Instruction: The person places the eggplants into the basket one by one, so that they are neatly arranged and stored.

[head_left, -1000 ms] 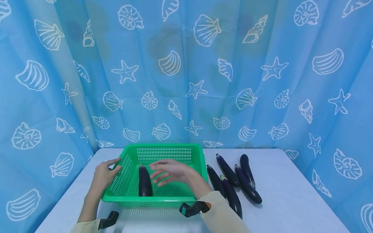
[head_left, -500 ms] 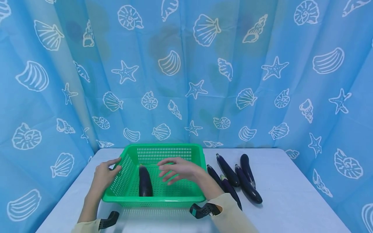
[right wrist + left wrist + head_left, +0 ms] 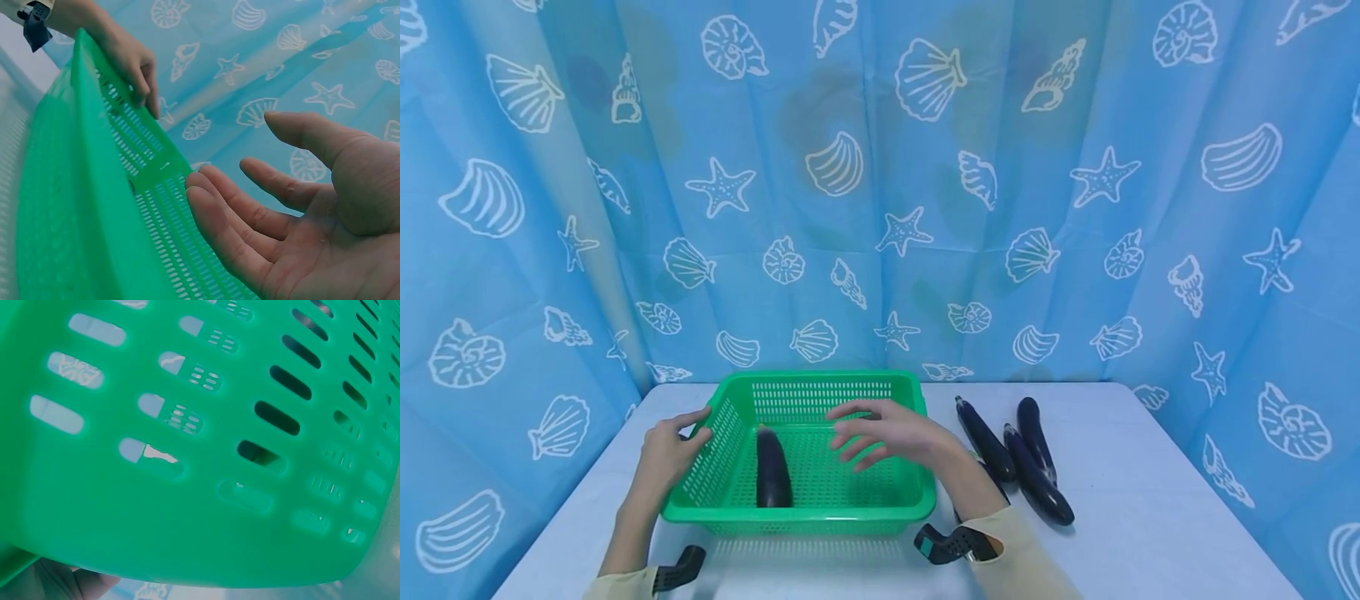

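Observation:
A green plastic basket (image 3: 805, 515) with slotted walls stands on the white table, and one dark purple eggplant (image 3: 772, 471) lies in its left half. My left hand (image 3: 666, 450) grips the basket's left rim, thumb on the inner side. In the left wrist view the slotted wall (image 3: 175, 531) fills most of the picture, with only a bit of that hand low down. Over the basket's right half hovers my right hand (image 3: 887, 433), fingers loosely spread and nothing in them. The right wrist view shows its palm (image 3: 312, 250) bare.
Right of the basket lie several eggplants, among them a long one (image 3: 985, 437), a front one (image 3: 1037, 479) and one behind it (image 3: 1034, 429). My right forearm partly covers others. A blue shell-patterned curtain (image 3: 880, 192) hangs behind the table.
My right hand has moved to the right over the basket, away from the eggplant inside. Its forearm now covers more of the eggplants outside. The left hand and basket stay put.

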Motion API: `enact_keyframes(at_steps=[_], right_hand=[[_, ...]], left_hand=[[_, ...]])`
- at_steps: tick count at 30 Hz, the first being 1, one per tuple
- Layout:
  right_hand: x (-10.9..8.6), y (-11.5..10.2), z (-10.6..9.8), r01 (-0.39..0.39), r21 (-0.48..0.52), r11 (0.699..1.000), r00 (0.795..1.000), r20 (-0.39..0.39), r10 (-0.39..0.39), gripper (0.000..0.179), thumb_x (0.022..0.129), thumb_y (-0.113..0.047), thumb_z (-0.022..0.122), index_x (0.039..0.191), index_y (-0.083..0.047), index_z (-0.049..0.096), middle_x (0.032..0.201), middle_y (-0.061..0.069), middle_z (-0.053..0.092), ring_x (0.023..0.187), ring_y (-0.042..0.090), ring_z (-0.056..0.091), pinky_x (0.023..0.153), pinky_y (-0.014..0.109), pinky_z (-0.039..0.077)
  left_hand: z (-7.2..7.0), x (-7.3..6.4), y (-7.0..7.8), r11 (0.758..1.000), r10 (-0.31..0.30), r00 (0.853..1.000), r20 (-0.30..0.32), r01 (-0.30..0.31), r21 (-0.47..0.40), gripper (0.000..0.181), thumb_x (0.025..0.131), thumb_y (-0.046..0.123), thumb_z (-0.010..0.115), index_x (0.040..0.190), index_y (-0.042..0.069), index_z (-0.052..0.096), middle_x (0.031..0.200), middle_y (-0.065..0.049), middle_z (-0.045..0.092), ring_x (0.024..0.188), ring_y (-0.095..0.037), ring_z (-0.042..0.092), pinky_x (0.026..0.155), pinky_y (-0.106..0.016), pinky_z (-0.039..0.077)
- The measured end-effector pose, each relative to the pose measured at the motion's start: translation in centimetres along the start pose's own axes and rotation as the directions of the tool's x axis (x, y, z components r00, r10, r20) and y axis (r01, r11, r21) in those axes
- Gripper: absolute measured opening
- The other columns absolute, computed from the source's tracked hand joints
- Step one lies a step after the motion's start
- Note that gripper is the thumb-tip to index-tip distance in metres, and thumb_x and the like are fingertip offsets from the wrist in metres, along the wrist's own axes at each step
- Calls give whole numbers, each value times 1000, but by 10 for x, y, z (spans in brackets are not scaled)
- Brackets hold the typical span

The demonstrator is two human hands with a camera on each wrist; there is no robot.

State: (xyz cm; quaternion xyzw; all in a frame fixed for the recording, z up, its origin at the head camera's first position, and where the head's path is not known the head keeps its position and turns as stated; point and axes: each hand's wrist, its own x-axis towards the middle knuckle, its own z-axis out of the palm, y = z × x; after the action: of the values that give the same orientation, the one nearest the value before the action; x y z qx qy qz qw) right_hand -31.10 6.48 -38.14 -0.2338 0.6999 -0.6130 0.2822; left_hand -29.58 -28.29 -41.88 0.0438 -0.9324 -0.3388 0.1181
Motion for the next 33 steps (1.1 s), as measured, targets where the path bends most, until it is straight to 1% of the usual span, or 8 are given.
enact_keyframes(at_steps=[4,6,14,21,25,28,31,33], right_hand=[[-8,-1,-9,21,-12,1000,1000,-6,-21,45,96,-33,61,137,-15,54,115,17,68,97,28,71,86,51,55],[-13,-2,-14,31,-32,999,999,-9,-31,44,97,-32,60,137,-16,53,114,15,68,97,27,71,86,50,55],[-32,-5,-31,49,-86,995,998,-22,-51,47,98,-33,58,141,-17,49,124,22,63,104,31,69,86,46,56],[-48,-1,-46,59,-108,992,996,-59,-66,48,98,-33,56,143,-16,47,125,22,62,104,29,68,85,44,56],[-56,3,-54,66,-104,992,995,-74,-74,46,99,-32,55,142,-16,48,127,25,59,109,37,66,85,44,56],[-61,6,-60,71,-90,993,993,-85,-79,45,100,-32,53,142,-17,47,126,23,61,112,41,63,85,45,56],[-66,9,-66,80,-86,993,991,-100,-88,46,101,-32,52,143,-17,45,122,17,64,113,43,62,86,45,56],[-70,11,-69,76,-85,993,990,-114,-85,47,100,-32,52,144,-17,44,123,19,63,114,42,62,87,44,55]], left_hand=[[1,-1,-1,1000,5,1000,-8,-5,-4,46,93,18,56,136,2,56,124,-31,61,76,-21,66,61,-29,51],[1,-1,-1,1000,7,1000,-11,-7,-4,46,93,18,56,136,2,56,125,-31,61,77,-22,67,62,-30,52],[0,-1,-1,1000,9,1000,-4,-9,-2,46,93,17,56,136,2,56,127,-31,60,75,-21,66,60,-28,49],[0,-1,0,1000,13,1000,-9,-13,1,46,92,16,56,136,2,57,126,-30,61,72,-20,63,60,-28,46],[-1,-1,0,1000,10,1000,-5,-11,-5,46,92,16,56,136,2,56,125,-31,61,71,-19,63,59,-28,47],[-2,-1,1,1000,5,1000,3,-5,-2,46,93,17,56,137,2,55,126,-31,60,72,-19,64,60,-28,48],[-2,-1,1,1000,3,1000,8,-3,0,46,93,17,56,137,2,55,128,-32,59,75,-20,66,61,-28,49],[-1,-1,1,1000,1,1000,6,-1,1,46,93,17,56,136,2,56,129,-31,58,76,-20,66,61,-28,49]])
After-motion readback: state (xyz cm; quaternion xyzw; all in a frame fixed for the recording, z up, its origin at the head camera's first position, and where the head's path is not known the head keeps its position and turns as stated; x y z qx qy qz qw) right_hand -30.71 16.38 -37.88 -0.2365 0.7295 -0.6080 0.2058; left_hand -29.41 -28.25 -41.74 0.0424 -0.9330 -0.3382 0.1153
